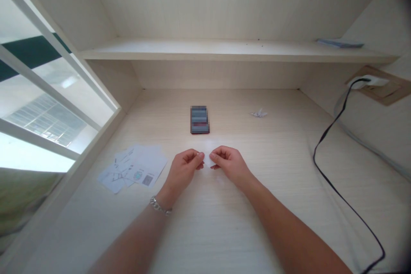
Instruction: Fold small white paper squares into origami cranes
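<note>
Between my two hands is a small white piece of paper (208, 160), mostly covered by the fingers. My left hand (187, 163) pinches its left edge between thumb and fingers; a chain bracelet circles that wrist. On the opposite edge, my right hand (228, 162) closes in a similar pinch. Both hands are just above the desk or resting on it; I cannot tell which. Beyond them lies a phone (199, 120) with a blurred screen. Farther right sits a small folded paper figure (259, 113). Several white printed sheets (150, 158) overlap left of my left hand.
A pale wooden desk (205, 231) spreads under everything, with a shelf (199, 47) across its back. On the right, a black cable (337, 190) runs down from a wall socket (385, 85). White bars (41, 62) border the left side. A thin flat stack (340, 43) lies on the shelf.
</note>
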A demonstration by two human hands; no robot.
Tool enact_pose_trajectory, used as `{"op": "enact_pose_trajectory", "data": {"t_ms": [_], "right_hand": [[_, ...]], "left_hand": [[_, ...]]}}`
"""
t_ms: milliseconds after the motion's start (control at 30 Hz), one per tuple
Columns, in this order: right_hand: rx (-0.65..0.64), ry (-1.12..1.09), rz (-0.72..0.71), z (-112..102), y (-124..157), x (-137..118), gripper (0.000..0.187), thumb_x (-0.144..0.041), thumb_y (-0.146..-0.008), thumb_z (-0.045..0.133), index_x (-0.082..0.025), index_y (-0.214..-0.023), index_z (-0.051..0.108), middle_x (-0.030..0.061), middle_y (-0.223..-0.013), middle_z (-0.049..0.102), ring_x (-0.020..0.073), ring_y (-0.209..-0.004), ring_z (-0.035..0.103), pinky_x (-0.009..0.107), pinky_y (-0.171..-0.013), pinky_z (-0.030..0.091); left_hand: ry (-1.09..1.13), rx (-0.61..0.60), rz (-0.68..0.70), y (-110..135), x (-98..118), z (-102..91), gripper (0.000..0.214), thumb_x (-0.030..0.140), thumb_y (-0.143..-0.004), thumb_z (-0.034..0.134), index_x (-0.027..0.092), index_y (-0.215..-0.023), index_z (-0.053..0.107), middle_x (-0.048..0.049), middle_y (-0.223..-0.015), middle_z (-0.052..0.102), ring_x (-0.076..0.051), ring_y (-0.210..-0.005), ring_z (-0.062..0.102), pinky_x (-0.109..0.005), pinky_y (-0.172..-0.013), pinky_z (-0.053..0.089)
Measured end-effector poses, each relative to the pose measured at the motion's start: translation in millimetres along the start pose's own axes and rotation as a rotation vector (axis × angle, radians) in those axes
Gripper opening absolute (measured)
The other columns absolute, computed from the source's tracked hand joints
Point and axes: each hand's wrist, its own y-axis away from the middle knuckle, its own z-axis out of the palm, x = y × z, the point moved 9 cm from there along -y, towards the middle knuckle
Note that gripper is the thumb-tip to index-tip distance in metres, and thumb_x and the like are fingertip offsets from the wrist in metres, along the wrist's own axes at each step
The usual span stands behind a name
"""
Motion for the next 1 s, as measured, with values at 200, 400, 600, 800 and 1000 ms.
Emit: {"op": "enact_pose_trajectory", "data": {"t_ms": [200,400,600,800,1000], "right_hand": [[0.024,-0.036,0.039,-0.1,1.6,0.7,0.021,-0.034,-0.063,0.070,-0.015,-0.069,0.062,-0.0015,-0.063,0.060,0.0103,-0.056,0.056,0.025,-0.053,0.049],[0.076,-0.087,0.037,-4.1,0.9,0.7,0.022,-0.036,-0.068,0.067,-0.015,-0.073,0.062,-0.0003,-0.062,0.061,0.0104,-0.052,0.058,0.021,-0.047,0.045],[0.124,0.046,-0.109,-8.0,2.0,-8.5,0.023,-0.034,-0.070,0.065,-0.017,-0.084,0.064,0.0019,-0.068,0.065,0.0140,-0.058,0.061,0.024,-0.050,0.047],[0.235,0.305,-0.286,-9.3,14.6,-32.0,0.019,-0.031,-0.075,0.061,-0.020,-0.088,0.070,0.0064,-0.089,0.068,0.0179,-0.080,0.062,0.029,-0.068,0.050],[0.272,0.368,-0.364,-7.9,20.6,-42.0,0.017,-0.028,-0.076,0.061,-0.022,-0.088,0.071,0.0053,-0.087,0.065,0.0171,-0.080,0.061,0.028,-0.068,0.050]], "left_hand": [[0.119,-0.010,-0.032,-1.2,-5.9,0.3,0.028,0.038,-0.076,0.058,0.013,-0.063,0.061,-0.0023,-0.058,0.060,-0.013,-0.057,0.055,-0.023,-0.057,0.043],[0.259,0.002,-0.007,-0.5,-0.8,2.8,0.019,0.032,-0.071,0.065,0.013,-0.075,0.063,-0.0023,-0.066,0.063,-0.012,-0.061,0.058,-0.024,-0.061,0.047],[0.263,0.026,0.007,-0.2,0.1,2.0,0.017,0.024,-0.068,0.069,0.013,-0.079,0.061,-0.0018,-0.066,0.064,-0.012,-0.060,0.060,-0.024,-0.061,0.048],[0.286,0.036,0.026,1.5,0.9,1.4,0.019,0.022,-0.068,0.069,0.014,-0.083,0.060,-0.0010,-0.068,0.065,-0.012,-0.061,0.061,-0.025,-0.063,0.050],[0.335,0.032,0.002,2.3,-1.4,3.0,0.023,0.023,-0.068,0.069,0.013,-0.086,0.060,-0.0027,-0.072,0.066,-0.013,-0.063,0.062,-0.028,-0.064,0.051]]}}
